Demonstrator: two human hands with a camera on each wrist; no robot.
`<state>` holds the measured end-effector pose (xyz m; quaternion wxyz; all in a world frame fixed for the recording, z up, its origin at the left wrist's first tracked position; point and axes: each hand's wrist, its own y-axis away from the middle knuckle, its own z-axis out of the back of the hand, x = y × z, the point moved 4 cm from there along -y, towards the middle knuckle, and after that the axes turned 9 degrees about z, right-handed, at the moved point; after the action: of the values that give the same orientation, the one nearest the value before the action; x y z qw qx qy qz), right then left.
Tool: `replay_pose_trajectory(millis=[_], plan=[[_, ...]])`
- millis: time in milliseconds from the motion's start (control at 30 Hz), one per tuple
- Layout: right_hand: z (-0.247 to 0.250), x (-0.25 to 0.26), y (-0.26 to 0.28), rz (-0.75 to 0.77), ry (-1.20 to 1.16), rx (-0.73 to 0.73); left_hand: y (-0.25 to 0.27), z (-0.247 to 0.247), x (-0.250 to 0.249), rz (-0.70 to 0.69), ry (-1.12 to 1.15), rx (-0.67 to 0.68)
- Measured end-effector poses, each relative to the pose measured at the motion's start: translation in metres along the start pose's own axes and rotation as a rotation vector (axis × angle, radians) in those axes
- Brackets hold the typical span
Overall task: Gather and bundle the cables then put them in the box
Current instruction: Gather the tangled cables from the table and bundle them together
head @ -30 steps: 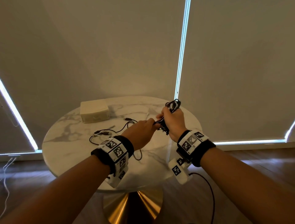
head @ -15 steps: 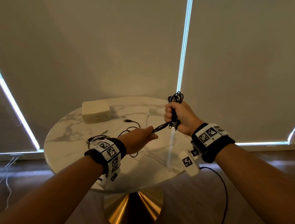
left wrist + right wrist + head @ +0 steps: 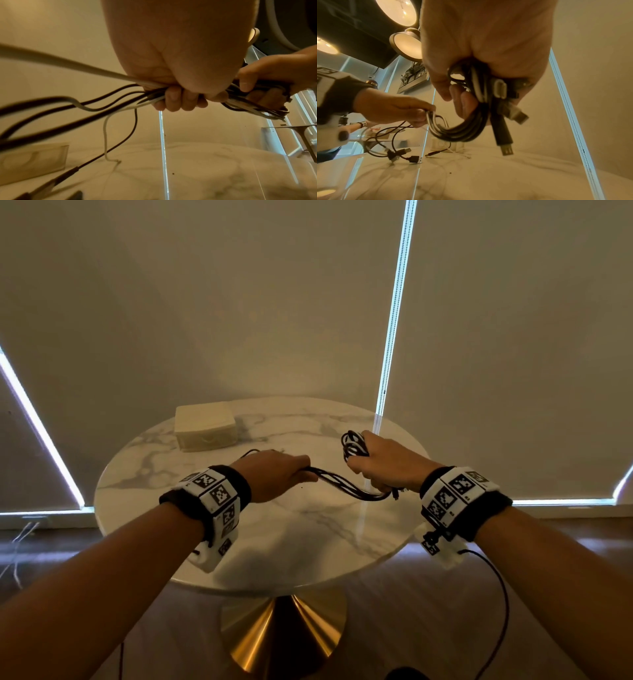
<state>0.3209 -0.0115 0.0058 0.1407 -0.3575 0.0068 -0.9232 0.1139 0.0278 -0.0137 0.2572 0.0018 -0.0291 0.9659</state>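
Several black and white cables point(image 3: 346, 486) run in a sagging strand between my two hands above the round marble table point(image 3: 281, 529). My right hand point(image 3: 383, 463) grips the coiled end of the bundle point(image 3: 481, 94), with loops sticking out above the fist point(image 3: 354, 443) and USB plugs point(image 3: 517, 116) hanging below. My left hand point(image 3: 274, 477) holds the loose strands point(image 3: 154, 100) in a fist. The free tails point(image 3: 106, 135) hang down to the table with their plugs point(image 3: 406, 155) on the marble. The cream box point(image 3: 205, 426) stands shut at the table's far left.
The table has a brass cone base point(image 3: 284, 635) and stands before drawn blinds with bright light gaps point(image 3: 394, 313). Wrist camera wires point(image 3: 496, 594) hang from my right forearm. Dark wooden floor surrounds the table.
My hands have drawn apart, the left pulling back along the strands to the left. The right hand has come down and turned, and the cables sag between them. Most loose cable has lifted off the table.
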Motion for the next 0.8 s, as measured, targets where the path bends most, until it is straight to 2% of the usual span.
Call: replay_pose_trajectory(millis=[67, 200, 333, 467, 667, 800], plan=[[-0.003, 0.003, -0.002, 0.004, -0.031, 0.014, -0.003, 0.007, 0.000, 0.003, 0.000, -0.049], [-0.007, 0.012, -0.004, 0.040, 0.225, -0.025, -0.005, 0.015, -0.001, 0.026, 0.042, -0.127], [-0.018, 0.013, -0.011, 0.063, 0.222, -0.136, -0.005, 0.021, -0.005, 0.060, 0.124, -0.214], [-0.029, 0.013, -0.014, 0.056, 0.120, -0.198, -0.004, 0.021, -0.002, 0.119, 0.141, -0.276], [-0.035, 0.015, -0.021, 0.042, 0.191, -0.168, 0.000, 0.020, -0.005, 0.100, 0.089, -0.355], [-0.039, 0.014, -0.019, -0.027, -0.168, -0.099, 0.002, 0.022, -0.011, 0.076, 0.051, -0.409]])
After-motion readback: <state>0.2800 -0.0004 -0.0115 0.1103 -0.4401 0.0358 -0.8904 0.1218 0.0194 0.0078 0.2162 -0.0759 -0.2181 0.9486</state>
